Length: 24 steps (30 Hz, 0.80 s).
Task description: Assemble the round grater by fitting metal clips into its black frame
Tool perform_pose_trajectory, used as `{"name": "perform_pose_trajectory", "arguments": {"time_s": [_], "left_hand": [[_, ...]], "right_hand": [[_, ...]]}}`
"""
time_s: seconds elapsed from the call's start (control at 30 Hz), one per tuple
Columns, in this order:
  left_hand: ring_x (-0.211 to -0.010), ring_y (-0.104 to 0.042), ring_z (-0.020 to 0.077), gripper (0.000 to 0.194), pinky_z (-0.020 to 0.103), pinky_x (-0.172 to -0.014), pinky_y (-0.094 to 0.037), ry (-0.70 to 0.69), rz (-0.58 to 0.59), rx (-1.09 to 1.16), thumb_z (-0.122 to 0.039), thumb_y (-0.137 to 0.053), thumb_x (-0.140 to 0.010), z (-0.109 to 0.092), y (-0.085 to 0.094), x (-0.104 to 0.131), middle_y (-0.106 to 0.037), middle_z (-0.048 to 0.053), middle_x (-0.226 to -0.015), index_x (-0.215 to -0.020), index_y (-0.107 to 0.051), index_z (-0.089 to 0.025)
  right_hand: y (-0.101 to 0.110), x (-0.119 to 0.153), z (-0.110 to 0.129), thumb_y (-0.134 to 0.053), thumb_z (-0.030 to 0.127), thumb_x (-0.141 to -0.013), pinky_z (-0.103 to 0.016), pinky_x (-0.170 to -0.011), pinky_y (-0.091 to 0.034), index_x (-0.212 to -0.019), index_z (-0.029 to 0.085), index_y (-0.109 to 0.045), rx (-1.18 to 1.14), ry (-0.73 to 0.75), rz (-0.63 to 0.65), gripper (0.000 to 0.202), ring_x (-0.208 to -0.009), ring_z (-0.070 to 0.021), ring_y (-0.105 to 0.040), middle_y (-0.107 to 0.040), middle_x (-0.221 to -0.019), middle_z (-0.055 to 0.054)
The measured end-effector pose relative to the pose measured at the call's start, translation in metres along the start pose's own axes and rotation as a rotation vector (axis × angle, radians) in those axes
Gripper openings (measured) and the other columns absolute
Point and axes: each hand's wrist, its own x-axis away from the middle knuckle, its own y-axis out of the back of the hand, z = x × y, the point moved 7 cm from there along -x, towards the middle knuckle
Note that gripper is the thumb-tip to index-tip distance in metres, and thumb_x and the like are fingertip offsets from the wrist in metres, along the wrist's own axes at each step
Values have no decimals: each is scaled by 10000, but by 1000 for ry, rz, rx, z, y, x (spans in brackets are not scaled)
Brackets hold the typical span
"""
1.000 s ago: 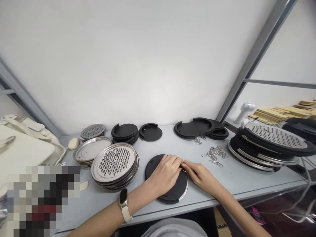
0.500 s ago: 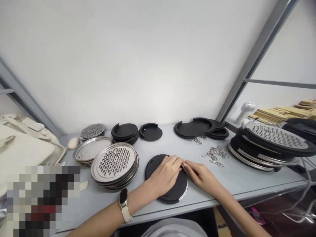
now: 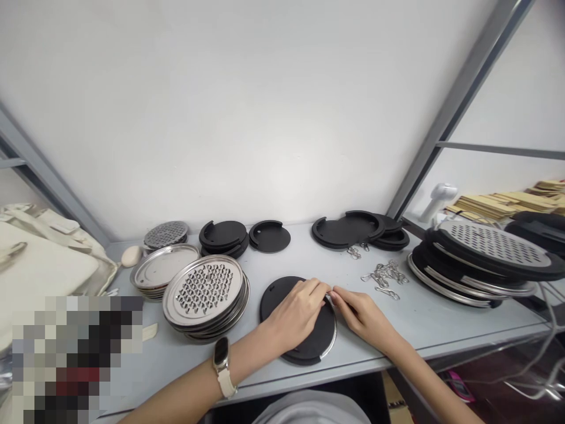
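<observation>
A round black disc (image 3: pixel 320 333) with a silver rim at its lower right lies flat near the table's front edge. Over its upper part rests my left hand (image 3: pixel 300 309), a watch on that wrist, its fingers bent and closed at the disc's right edge. My right hand (image 3: pixel 355 309) pinches a small metal piece at that same edge, its fingertips touching those of my left hand; most of the piece is hidden. Right of my hands lies a loose pile of metal hooks (image 3: pixel 383 274).
Stacked metal grater discs (image 3: pixel 205 291) and plain metal lids (image 3: pixel 165 268) stand on the left. Black round holders (image 3: pixel 223 234) line the wall. A tall stack of black and metal discs (image 3: pixel 477 265) is at the right. Cream cloth bags (image 3: pixel 44 253) lie far left.
Both hands stay in place at the disc's edge. The fingertips of my right hand have shifted slightly, and the metal piece between them shows less.
</observation>
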Motion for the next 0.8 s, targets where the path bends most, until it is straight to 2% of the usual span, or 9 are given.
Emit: {"name": "perform_pose_trajectory", "arguments": {"time_s": [0.13, 0.43, 0.8], "left_hand": [[-955, -534, 199, 221, 332, -880, -427, -4, 3, -14, -82, -395, -952, -1, 0, 0, -554, 46, -1074, -1136, -467, -183], [-937, -512, 212, 173, 353, -865, -411, 8, -28, -95, -118, -431, -949, -1, 3, -1, -550, 51, -1052, -1106, -476, -174], [-952, -523, 208, 202, 354, -892, -416, 1, -18, -58, -100, -405, -954, 1, 0, -1, -549, 47, -1078, -1132, -465, -177]], "right_hand": [[1, 0, -2, -315, 313, -996, -225, -519, -331, -707, 216, -418, -14, -18, -6, 322, -495, -124, -454, -458, -580, 39], [-5, -4, 1, -319, 296, -1004, -231, -590, -381, -840, 199, -540, -104, -37, 96, 292, -591, -153, -554, -603, -690, -9], [-4, 0, -1, -306, 319, -998, -229, -533, -337, -739, 211, -439, -58, -35, 56, 310, -519, -133, -464, -483, -610, 21]]}}
